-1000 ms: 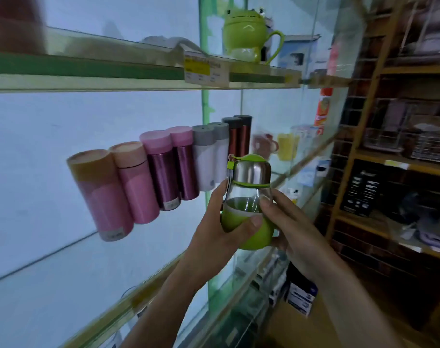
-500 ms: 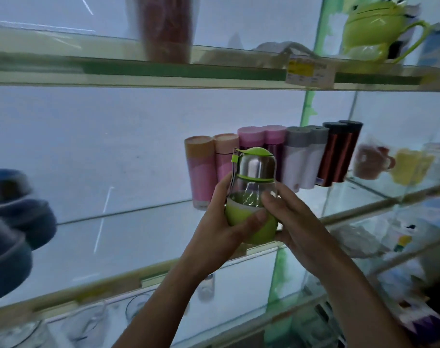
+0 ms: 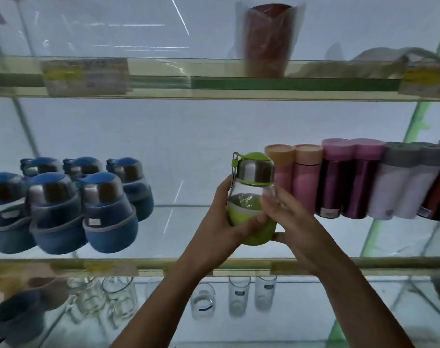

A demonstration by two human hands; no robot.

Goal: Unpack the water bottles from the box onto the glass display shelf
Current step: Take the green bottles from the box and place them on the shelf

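Bottle: I see one green bottle (image 3: 247, 199) held upright between both hands, over the glass shelf (image 3: 189, 237). I can't tell whether its base touches the glass yet; I judge it is just clear.
Left hand: the left hand (image 3: 216, 222) is wrapped round the lower body, with the thumb lying across the front of the green sleeve and the fingers curled behind.
Right hand: the right hand (image 3: 294, 229) closes on the opposite side. Its fingers reach over the clear band and the sleeve, and its thumb is tucked near the base.
Left of the hands: a cluster of blue bottles (image 3: 71, 202) stands well apart from them, with bare glass between.
Right of the hands: a row of slim flasks (image 3: 352, 179) starts just beside the right fingers, close behind the bottle's cap.
Below the hands: clear tumblers (image 3: 239, 297) stand on the next shelf down.
Box: not in view.
Handling: the bottle has a clear, hard-looking body under a steel cap, so I'd treat it as breakable. It looks empty, so probably light. The clear band is likely slick, and the sleeve looks soft and grippy.
Where to hold: I'd keep my grip on the sleeve, low down, not on the cap loop or the clear band.
Risk: a hard bottle is going onto a glass shelf, so I'd lower it gently and watch the nearest flask beside my right fingers.
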